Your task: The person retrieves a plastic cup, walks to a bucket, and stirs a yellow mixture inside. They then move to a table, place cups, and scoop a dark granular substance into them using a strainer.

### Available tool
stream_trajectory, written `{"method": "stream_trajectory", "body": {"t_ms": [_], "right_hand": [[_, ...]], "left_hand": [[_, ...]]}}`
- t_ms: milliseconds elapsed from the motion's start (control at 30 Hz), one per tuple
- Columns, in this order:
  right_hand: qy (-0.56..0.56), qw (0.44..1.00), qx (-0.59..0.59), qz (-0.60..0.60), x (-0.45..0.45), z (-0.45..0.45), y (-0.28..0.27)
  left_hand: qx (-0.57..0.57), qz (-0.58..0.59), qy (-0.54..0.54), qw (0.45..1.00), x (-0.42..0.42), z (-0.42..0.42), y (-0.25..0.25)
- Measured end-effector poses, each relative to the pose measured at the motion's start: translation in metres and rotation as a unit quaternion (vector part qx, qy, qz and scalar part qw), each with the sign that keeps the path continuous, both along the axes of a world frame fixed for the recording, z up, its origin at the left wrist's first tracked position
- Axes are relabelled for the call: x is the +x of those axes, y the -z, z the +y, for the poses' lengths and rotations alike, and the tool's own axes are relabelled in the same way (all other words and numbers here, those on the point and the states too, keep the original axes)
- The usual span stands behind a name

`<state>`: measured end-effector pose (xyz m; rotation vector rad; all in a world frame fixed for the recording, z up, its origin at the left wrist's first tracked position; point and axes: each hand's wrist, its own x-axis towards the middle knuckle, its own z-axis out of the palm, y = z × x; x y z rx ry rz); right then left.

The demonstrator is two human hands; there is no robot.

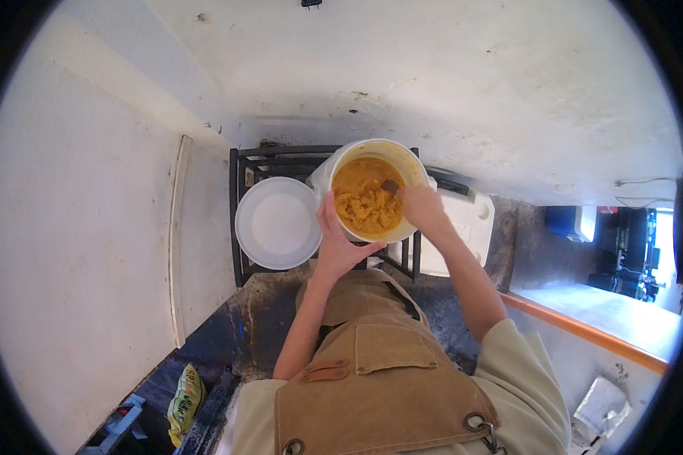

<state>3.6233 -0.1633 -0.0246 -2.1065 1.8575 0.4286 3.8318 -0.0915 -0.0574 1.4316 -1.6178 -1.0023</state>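
Observation:
A white plastic bucket [423,165] holds an orange-yellow mash [367,207], lumpy at the near side and smoother at the far side. It tilts towards me above a black metal rack. My left hand [338,242] grips its near-left side, thumb spread under the near rim and fingers along the left wall. My right hand [424,207] is a blurred fist at the right inner rim. Beside it, a brown utensil [389,186], perhaps a spoon, dips into the mash; its handle is mostly hidden by the fist. Left of the bucket sits a round white plastic tub or lid [279,223].
The black metal rack [234,216] stands against a stained white wall [432,74]. A white cooler-like box [467,227] is right of it. An orange-edged ledge [586,330] lies further right. A yellow printed bag [186,404] rests low at the left.

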Motion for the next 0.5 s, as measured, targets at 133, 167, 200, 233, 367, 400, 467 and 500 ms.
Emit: {"method": "stream_trajectory", "body": {"t_ms": [133,167,200,233,367,400,467,500], "right_hand": [[-0.037,0.998,0.046,0.002,0.0,0.0,-0.002],[-0.053,0.997,0.061,-0.001,0.0,-0.003,-0.013],[-0.058,0.996,0.059,0.013,0.0,-0.004,-0.023],[-0.063,0.996,0.058,0.027,0.001,-0.005,-0.034],[-0.012,0.998,0.039,0.041,-0.004,-0.008,-0.016],[-0.02,0.998,0.042,0.036,-0.002,-0.003,-0.005],[-0.044,0.998,0.041,0.027,0.003,-0.003,0.009],[-0.062,0.997,0.041,0.019,0.005,-0.006,0.0]], "left_hand": [[0.007,0.01,-0.005,1.0,-0.001,0.001,0.001],[0.009,0.012,-0.006,1.0,0.0,0.001,0.002],[0.008,0.011,-0.01,1.0,0.0,0.002,0.004],[0.008,0.01,-0.014,1.0,0.001,0.002,0.005],[-0.015,-0.021,-0.004,1.0,-0.001,0.0,0.003],[-0.004,-0.011,-0.001,1.0,-0.001,0.002,0.002],[0.009,0.008,-0.002,1.0,-0.002,-0.001,0.0],[0.007,0.007,-0.008,1.0,0.0,0.0,0.002]]}}
